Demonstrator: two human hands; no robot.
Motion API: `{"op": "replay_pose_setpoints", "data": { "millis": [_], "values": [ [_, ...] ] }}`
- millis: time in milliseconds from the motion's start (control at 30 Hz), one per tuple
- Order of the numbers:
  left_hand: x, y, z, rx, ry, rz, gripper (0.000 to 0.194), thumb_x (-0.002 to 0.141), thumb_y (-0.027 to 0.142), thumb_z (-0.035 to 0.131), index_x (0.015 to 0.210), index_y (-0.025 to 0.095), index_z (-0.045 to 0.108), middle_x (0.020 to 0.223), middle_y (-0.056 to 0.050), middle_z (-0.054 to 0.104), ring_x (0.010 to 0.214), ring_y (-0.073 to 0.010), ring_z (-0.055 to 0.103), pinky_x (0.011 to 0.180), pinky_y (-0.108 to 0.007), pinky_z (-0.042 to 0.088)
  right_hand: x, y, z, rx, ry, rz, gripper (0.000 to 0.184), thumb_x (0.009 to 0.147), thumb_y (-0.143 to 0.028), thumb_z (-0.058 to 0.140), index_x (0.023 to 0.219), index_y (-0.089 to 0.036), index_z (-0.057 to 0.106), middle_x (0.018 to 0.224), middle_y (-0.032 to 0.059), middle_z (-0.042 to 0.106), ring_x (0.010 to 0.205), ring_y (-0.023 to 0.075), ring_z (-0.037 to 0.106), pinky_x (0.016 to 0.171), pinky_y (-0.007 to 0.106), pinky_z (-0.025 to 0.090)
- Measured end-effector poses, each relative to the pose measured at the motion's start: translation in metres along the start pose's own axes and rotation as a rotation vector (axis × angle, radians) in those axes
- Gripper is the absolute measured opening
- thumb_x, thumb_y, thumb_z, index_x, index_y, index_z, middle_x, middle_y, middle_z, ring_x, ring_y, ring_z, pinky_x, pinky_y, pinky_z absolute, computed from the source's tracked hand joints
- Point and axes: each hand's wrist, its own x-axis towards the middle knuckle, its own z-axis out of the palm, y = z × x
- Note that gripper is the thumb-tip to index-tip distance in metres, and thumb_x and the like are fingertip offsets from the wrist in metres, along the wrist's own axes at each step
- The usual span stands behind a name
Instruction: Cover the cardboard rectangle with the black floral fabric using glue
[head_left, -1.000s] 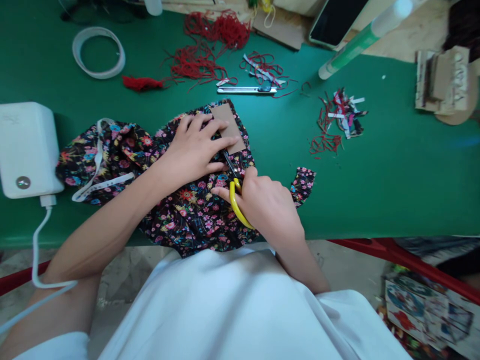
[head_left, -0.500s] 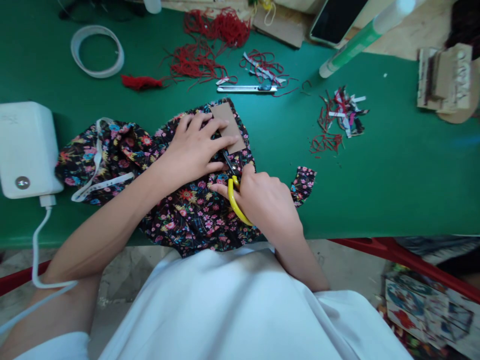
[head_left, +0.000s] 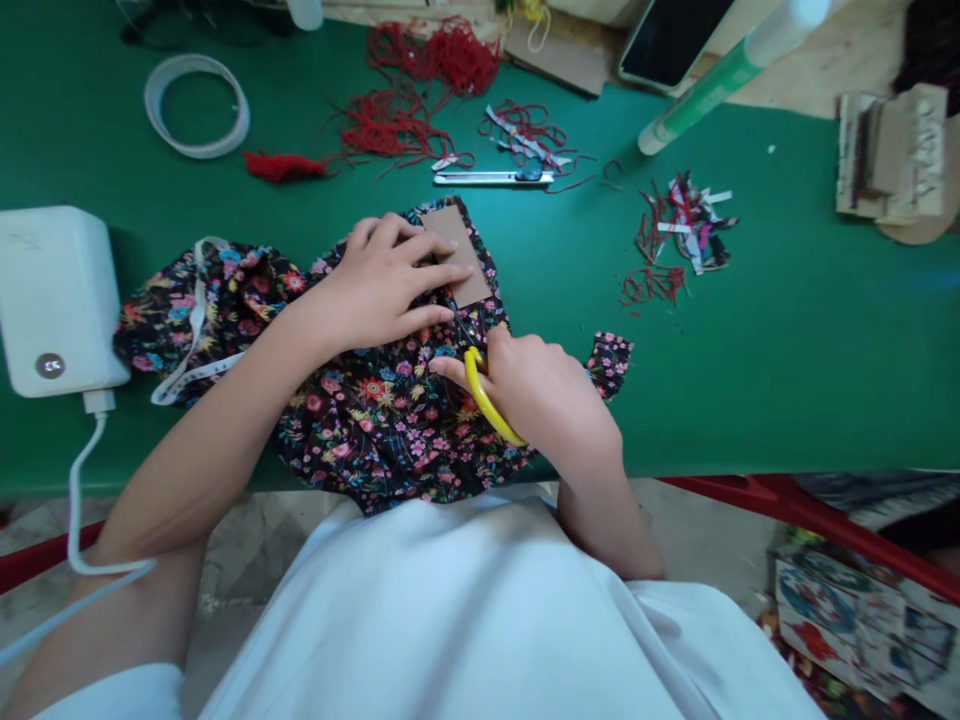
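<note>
Head view, looking down at my green tabletop. My left hand lies flat with fingers spread, pressing on the black floral-print fabric and on the near edge of a small brown cardboard rectangle that sits on top of the cloth. Nothing gripped there, palm down, just holding things flat.

My right hand is closed around the yellow-handled scissors, fingers through the loops. The blades point up toward the cardboard's lower edge, just beside my left fingertips; they are mostly hidden between the hands, so I cannot tell if they are parted or closed.

The fabric is bunched across the table's near edge, partly hanging over toward my white shirt. A small loose floral scrap lies just right of my right hand. A white printed ribbon strip runs over the fabric's left part.

Left side: white boxy device with a white cable dropping off the table. Far side: white tape ring, tangle of red yarn, silver utility knife, pile of red and white clippings, green-and-white tube, dark phone, cardboard stack at far right.
</note>
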Motion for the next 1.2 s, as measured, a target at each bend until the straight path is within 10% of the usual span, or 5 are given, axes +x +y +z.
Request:
{"op": "replay_pose_setpoints", "data": {
  "millis": [367, 1200],
  "values": [
    [0.004, -0.007, 0.0, 0.011, -0.005, -0.01, 0.059, 0.095, 0.039, 0.056, 0.151, 0.031, 0.042, 0.146, -0.009, 0.054, 0.132, -0.0361, 0.041, 0.111, -0.053, 0.03, 0.017, 0.024, -0.004, 0.189, -0.04, -0.178, 0.072, 0.099, -0.069, 0.025, 0.069, -0.018, 0.066, 0.071, 0.0119, 0.072, 0.071, 0.0221, 0.072, 0.06, 0.025, 0.044],
    [0.003, -0.006, 0.0, 0.053, 0.025, 0.014, 0.055, 0.095, 0.038, 0.057, 0.148, 0.025, 0.046, 0.144, -0.011, 0.055, 0.129, -0.0346, 0.043, 0.109, -0.052, 0.032, 0.021, 0.029, 0.0, 0.332, -0.105, -0.242, 0.062, 0.098, -0.065, 0.036, 0.057, -0.02, 0.043, 0.05, -0.0003, 0.047, 0.047, 0.0094, 0.033, 0.053, 0.026, 0.026]
  ]
}}
